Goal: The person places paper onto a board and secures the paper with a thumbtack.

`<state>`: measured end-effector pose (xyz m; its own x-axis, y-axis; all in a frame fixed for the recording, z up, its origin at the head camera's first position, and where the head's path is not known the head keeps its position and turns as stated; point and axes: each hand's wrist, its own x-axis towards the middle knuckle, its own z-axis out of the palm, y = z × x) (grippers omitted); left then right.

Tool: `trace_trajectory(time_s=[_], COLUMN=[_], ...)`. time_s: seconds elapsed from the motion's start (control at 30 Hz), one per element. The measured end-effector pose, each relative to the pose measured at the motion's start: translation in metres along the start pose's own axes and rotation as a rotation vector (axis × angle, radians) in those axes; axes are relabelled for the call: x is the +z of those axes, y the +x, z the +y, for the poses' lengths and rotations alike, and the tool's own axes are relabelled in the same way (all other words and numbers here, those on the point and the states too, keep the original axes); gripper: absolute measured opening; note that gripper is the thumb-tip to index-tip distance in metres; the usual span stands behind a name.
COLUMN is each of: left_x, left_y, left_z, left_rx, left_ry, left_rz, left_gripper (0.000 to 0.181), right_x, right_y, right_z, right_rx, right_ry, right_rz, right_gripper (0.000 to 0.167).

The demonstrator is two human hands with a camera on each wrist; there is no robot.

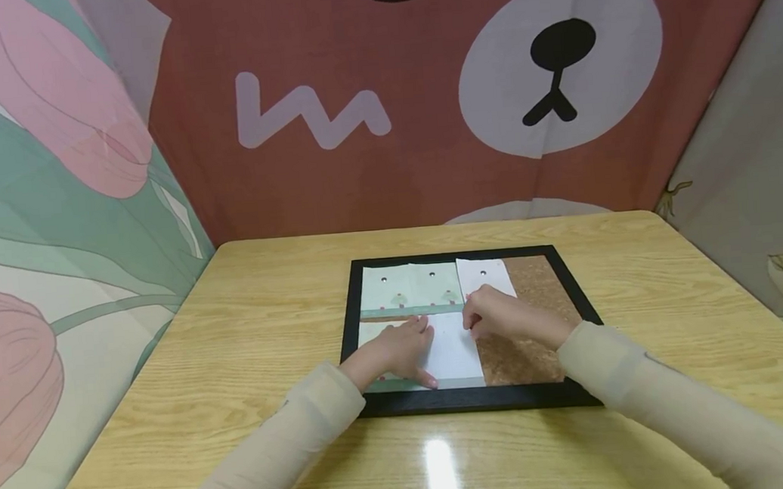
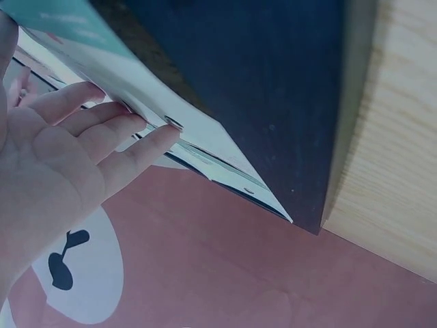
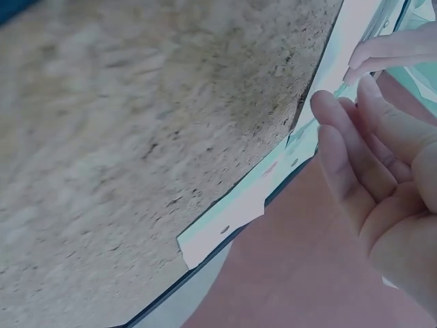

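Note:
A cork board in a black frame lies on the table, with several paper sheets on it. My left hand rests with spread fingers on a white sheet in the lower row. In the left wrist view, the left hand has its fingers extended against the paper. At that sheet's upper right, the fingertips of my right hand come together. In the right wrist view, the right hand pinches a tiny dark thing, apparently a thumbtack, mostly hidden by the fingers.
Two green-edged sheets and a white sheet make up the upper row, each with a thumbtack near its top. Bare cork shows on the board's right side. The wooden table reaches back to a printed cloth.

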<state>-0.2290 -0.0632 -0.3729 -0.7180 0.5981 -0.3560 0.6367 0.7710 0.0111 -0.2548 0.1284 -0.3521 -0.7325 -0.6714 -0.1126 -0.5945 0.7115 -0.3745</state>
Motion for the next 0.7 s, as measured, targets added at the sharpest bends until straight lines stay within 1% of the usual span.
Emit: trace_trajectory(time_s=[0.1,0.17,0.23,0.37,0.5,0.63,0.7], left_x=[0.000,0.000,0.000,0.001,0.000,0.000,0.000], left_y=[0.001,0.001,0.001,0.000,0.000,0.000,0.001], left_z=[0.000,0.000,-0.001,-0.001,-0.001,-0.001,-0.001], left_rx=[0.003,0.002,0.001,0.000,0.004,0.005,0.006], left_ry=[0.007,0.000,-0.007,-0.013,-0.007,-0.002,0.004], left_rz=[0.001,-0.004,-0.006,-0.009,-0.006,-0.006,-0.004], left_gripper=[0.091,0.091,0.092,0.092,0.092,0.092,0.092], right_x=[0.001,0.002,0.004,0.010,0.014,0.015,0.016], right_y=[0.007,0.012,0.017,0.025,0.030,0.032,0.032], right_z=[-0.002,-0.003,-0.003,-0.002,0.000,0.002,0.003], right_rx=[0.022,0.016,-0.011,-0.101,-0.159,-0.188,-0.188], right_ry=[0.032,0.043,0.033,-0.020,-0.063,-0.095,-0.089], right_rz=[0.012,0.019,0.025,0.046,0.071,0.087,0.085], right_gripper=[0.006,0.006,0.006,0.008,0.009,0.009,0.009])
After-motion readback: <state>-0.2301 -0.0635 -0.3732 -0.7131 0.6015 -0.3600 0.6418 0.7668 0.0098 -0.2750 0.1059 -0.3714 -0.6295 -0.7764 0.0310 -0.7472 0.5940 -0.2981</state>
